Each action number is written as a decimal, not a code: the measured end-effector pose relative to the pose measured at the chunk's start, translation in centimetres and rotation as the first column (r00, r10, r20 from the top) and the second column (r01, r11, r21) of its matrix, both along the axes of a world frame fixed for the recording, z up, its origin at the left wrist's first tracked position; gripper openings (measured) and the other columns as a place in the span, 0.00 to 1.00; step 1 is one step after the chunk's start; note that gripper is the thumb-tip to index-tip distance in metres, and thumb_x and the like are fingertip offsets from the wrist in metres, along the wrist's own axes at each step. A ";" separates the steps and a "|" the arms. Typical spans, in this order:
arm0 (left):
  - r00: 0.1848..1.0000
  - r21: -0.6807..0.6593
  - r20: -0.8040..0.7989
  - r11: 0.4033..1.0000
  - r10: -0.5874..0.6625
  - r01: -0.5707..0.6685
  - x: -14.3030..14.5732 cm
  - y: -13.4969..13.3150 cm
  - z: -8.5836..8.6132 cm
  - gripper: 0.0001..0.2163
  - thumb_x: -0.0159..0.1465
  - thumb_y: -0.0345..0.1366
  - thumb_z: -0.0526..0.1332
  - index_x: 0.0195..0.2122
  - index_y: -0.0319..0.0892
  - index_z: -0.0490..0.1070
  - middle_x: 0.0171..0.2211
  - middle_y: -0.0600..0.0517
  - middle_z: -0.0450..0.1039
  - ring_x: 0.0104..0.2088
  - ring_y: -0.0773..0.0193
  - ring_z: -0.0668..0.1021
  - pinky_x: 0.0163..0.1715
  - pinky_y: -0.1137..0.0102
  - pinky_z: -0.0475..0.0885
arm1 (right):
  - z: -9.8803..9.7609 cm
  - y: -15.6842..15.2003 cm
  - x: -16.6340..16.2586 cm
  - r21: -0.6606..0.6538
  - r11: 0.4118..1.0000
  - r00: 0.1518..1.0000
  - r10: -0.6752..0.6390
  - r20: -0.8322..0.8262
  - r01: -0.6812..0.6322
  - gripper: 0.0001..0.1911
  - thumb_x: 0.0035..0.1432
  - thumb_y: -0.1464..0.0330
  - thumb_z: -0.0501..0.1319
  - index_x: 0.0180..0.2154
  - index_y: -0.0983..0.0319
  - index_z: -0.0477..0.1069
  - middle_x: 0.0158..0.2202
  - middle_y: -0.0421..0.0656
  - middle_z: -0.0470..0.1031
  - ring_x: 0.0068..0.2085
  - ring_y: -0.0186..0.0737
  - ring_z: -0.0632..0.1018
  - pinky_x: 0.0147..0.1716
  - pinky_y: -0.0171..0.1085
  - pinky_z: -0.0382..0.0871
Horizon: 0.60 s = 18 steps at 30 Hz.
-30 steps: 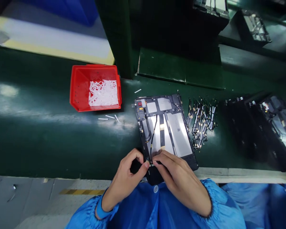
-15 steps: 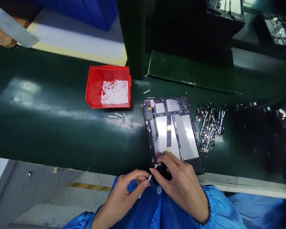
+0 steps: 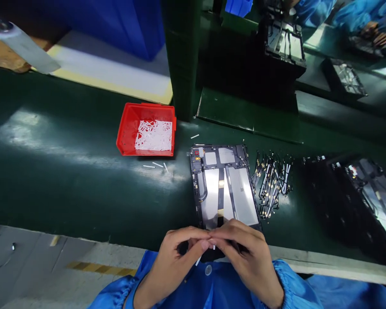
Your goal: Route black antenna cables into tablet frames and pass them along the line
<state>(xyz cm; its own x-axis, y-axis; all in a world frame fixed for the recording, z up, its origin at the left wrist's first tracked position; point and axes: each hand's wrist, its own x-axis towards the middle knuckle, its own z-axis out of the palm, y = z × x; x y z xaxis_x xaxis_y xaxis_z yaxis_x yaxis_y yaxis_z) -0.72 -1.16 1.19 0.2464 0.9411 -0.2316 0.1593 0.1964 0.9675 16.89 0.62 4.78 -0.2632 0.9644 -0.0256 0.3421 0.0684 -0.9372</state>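
Observation:
In front of my blue coat, my left hand (image 3: 175,259) and my right hand (image 3: 246,253) meet with fingertips touching. Each is closed in a pinch. A narrow white strip (image 3: 197,261) sticks out below my left thumb. Under my right fingertips shows a small white end (image 3: 214,247); the rest of that piece is hidden by the fingers. Just beyond my hands lies an opened tablet (image 3: 241,193), its silver battery panels and black flat cables exposed. My hands cover its near edge.
A red bin (image 3: 124,135) holds many white strips. A few loose strips (image 3: 157,165) lie before it. Thin black cables (image 3: 272,189) with white and gold parts are heaped right of the tablet. More dark devices (image 3: 378,193) stand farther right. Co-workers' hands (image 3: 376,36) show at top right.
My hands have come together, and the white strip between them is now more covered by fingers. The view has shifted, bringing co-workers into sight at the top right.

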 end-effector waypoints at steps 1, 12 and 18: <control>0.999 0.077 -0.041 0.997 0.003 0.000 -0.2 0.0 -0.1 0.08 0.65 0.31 0.62 0.41 0.49 0.78 0.32 0.54 0.81 0.30 0.66 0.81 0.30 0.75 0.76 | 0.1 0.0 -0.1 0.051 0.999 1.000 0.002 -0.003 -0.002 0.09 0.60 0.76 0.63 0.39 0.59 0.77 0.32 0.41 0.77 0.32 0.32 0.78 0.31 0.30 0.73; 0.966 0.732 -0.190 0.681 0.176 0.020 -0.8 0.3 -1.6 0.21 0.59 0.23 0.64 0.53 0.46 0.69 0.37 0.51 0.83 0.41 0.56 0.84 0.44 0.62 0.78 | 5.0 11.1 -5.2 0.320 0.947 0.988 -0.027 0.153 -0.023 0.03 0.60 0.67 0.64 0.36 0.55 0.78 0.34 0.36 0.81 0.33 0.34 0.81 0.35 0.33 0.76; 0.987 0.709 -0.141 0.704 0.080 0.044 -0.6 0.4 -1.8 0.16 0.61 0.21 0.60 0.47 0.45 0.70 0.40 0.50 0.83 0.47 0.58 0.82 0.50 0.61 0.75 | 0.5 18.1 -9.6 0.238 0.936 0.942 0.190 0.278 -0.259 0.09 0.65 0.69 0.59 0.37 0.64 0.78 0.48 0.44 0.77 0.51 0.42 0.77 0.52 0.41 0.69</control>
<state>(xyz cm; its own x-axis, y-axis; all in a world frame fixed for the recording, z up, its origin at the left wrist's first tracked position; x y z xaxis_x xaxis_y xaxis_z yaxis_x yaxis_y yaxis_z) -1.33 -0.76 -0.66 0.2487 0.8456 0.4724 0.3167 -0.5319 0.7854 7.31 18.75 5.26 -0.4919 0.8605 0.1326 0.5056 0.4064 -0.7611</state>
